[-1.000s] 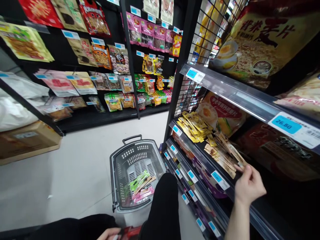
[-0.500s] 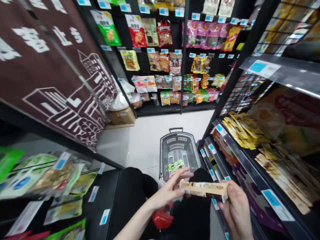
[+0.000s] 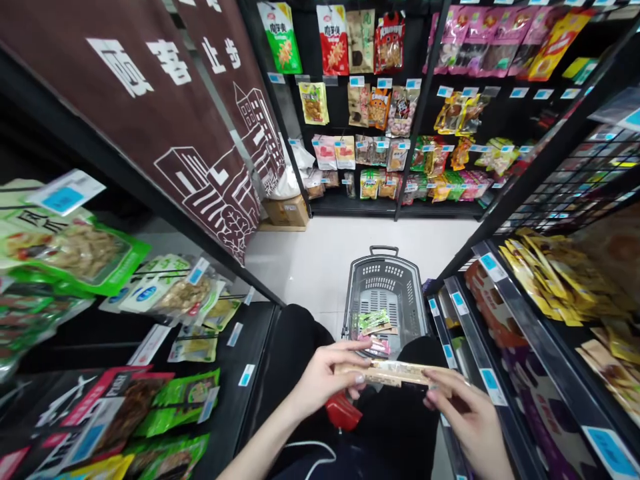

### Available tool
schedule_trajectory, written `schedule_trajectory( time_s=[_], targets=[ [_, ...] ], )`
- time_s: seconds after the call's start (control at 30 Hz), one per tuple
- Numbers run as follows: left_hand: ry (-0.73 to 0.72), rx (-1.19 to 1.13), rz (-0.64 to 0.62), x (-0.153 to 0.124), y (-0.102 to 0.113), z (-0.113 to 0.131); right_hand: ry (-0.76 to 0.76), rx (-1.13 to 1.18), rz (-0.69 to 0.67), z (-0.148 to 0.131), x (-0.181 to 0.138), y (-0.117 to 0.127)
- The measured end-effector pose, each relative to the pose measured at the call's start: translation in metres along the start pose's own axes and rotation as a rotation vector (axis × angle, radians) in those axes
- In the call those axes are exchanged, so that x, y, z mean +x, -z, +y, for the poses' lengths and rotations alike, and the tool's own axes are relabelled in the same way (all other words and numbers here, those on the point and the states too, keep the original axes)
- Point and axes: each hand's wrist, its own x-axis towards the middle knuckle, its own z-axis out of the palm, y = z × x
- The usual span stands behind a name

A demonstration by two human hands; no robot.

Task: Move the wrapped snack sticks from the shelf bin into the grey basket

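Both hands hold a slim beige snack packet [image 3: 397, 372] level above my lap. My left hand [image 3: 330, 373] pinches its left end between thumb and fingers, while my right hand [image 3: 463, 407] grips the right end. Beyond the packet, on the floor in front of my knees, stands a grey plastic shopping basket [image 3: 415, 293] with a black handle. Inside it lie a green packet [image 3: 374, 320] and a pink packet [image 3: 376, 345], with something beige beside them. The print on the beige packet is too small to read.
Black shelves with bagged snacks face me, including a pink row [image 3: 493, 40]. On the right, a shelf carries yellow packets [image 3: 560, 273]; on the left hang green bags [image 3: 85, 247]. A brown curtain [image 3: 200, 133] and a cardboard box [image 3: 286, 212] stand at the back left.
My left hand has closed on the packet's left end, where its fingers were spread before. The packet has tilted flatter. The view has turned, so the shelves and basket appear further right.
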Motion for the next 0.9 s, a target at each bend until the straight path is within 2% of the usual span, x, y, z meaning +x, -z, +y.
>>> schedule_trajectory(
  time_s=[0.17, 0.37, 0.6, 0.77, 0.9],
  targets=[
    [-0.01, 0.107, -0.075, -0.009, 0.005, 0.004, -0.083, 0.092, -0.102, -0.001, 0.0, -0.01],
    [-0.015, 0.031, -0.045, -0.007, 0.004, -0.002, -0.123, 0.249, -0.1, -0.001, -0.001, -0.021],
    [-0.001, -0.016, -0.061, -0.008, 0.005, -0.004, -0.102, 0.388, -0.115, 0.006, -0.003, -0.021],
    [0.0, 0.112, -0.051, -0.009, 0.006, 0.001, -0.125, 0.378, -0.053, 0.006, -0.001, -0.027],
    [-0.057, 0.244, -0.048, -0.01, 0.006, 0.004, -0.132, 0.309, -0.019, 0.004, 0.002, -0.032]
  ],
)
